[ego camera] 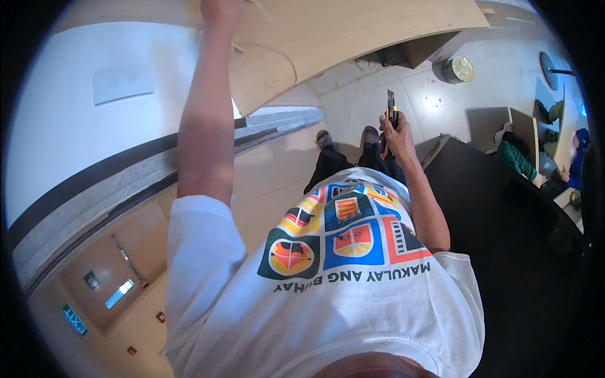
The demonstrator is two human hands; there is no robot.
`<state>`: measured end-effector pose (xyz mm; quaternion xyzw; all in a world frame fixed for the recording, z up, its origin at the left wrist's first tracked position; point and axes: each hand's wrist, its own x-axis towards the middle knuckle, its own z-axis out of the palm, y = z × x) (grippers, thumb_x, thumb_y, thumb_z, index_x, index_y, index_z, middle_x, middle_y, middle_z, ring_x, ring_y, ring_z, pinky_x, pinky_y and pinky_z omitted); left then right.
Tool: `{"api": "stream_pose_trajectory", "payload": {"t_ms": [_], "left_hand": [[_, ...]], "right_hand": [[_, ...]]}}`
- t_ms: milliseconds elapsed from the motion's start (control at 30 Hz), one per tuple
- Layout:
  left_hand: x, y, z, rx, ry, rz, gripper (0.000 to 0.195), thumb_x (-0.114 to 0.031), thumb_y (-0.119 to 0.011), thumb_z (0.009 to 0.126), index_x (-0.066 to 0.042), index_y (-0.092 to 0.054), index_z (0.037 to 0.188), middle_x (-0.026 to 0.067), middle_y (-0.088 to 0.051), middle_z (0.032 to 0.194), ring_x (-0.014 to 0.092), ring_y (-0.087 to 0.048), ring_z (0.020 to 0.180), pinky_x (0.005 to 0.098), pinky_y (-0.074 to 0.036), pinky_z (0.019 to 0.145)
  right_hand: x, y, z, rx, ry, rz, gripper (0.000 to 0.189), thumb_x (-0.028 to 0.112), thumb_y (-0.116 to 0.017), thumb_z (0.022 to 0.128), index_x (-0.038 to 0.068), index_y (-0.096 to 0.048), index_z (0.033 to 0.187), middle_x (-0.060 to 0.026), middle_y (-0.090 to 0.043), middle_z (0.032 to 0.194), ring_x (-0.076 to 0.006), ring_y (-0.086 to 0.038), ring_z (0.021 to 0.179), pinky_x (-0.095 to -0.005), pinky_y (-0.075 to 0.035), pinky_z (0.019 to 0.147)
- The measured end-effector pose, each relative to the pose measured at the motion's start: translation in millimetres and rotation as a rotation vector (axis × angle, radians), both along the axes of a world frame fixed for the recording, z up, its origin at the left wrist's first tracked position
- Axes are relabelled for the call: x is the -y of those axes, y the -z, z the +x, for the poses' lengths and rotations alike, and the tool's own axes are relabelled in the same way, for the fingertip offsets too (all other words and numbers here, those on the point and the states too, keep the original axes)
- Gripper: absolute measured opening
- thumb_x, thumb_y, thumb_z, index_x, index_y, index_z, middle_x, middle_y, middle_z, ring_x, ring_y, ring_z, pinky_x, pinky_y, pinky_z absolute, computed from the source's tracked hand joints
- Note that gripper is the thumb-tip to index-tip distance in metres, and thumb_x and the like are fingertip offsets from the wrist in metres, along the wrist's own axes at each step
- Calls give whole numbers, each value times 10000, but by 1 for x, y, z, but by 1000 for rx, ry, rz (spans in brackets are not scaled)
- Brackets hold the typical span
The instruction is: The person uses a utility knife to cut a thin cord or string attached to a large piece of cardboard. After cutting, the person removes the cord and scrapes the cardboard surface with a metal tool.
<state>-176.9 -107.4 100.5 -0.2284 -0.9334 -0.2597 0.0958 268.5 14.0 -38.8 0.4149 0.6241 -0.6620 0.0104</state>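
My right hand (397, 133) is closed around a yellow and black snap-off utility knife (390, 112), held in front of my legs. Its blade (390, 97) is extended and points away from me. My left arm reaches up across the view, and my left hand (222, 14) is partly cut off by the top edge. It is beside a large light wood-faced panel (331, 33), but its fingers are hidden, so I cannot tell whether it grips or touches it. A thin curved line crosses the panel near my left forearm.
A white wall with a switch plate (122, 85) is on the left, above a dark and grey ledge (279, 125). A round tin can (458, 70) stands on the tiled floor (406, 90). A black surface (487, 227) lies close at my right. Beyond it, people (515, 153) sit among wooden boards (523, 134).
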Motion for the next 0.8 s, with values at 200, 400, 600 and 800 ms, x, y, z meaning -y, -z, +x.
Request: {"api": "stream_pose_trajectory", "payload": {"t_ms": [200, 400, 600, 800], "left_hand": [[68, 84, 62, -122, 35, -140, 840, -159, -672, 909, -22, -114, 1523, 203, -660, 1133, 285, -687, 892, 381, -564, 760], [128, 71, 196, 333, -442, 410, 310, -215, -735, 922, 15, -607, 1085, 161, -673, 1017, 166, -681, 850, 247, -548, 689], [64, 49, 207, 399, -8, 76, 382, -316, -774, 883, 16, -692, 1052, 134, -728, 851, 189, -701, 781, 317, -551, 701], [35, 73, 183, 379, 113, -208, 381, -372, -780, 818, -7, -761, 924, 136, -728, 764, 282, -705, 708, 360, -548, 718]], "right_hand": [[6, -36, -11, -102, 73, -190, 345, 376, -544, 1042, 31, -526, 1045, -31, -581, 767, -115, -595, 615, -273, -501, 544], [22, -14, -37, -208, -78, -93, 302, 314, -501, 1060, 12, -513, 1057, -56, -609, 785, -126, -633, 613, -286, -513, 522], [51, -37, -77, -248, -83, -227, 282, 289, -488, 1055, 8, -508, 1036, -66, -623, 785, -139, -627, 570, -295, -511, 493], [98, -45, -96, -228, 10, -259, 305, 310, -503, 1041, 6, -503, 1017, -66, -607, 747, -146, -612, 545, -304, -513, 475]]}}
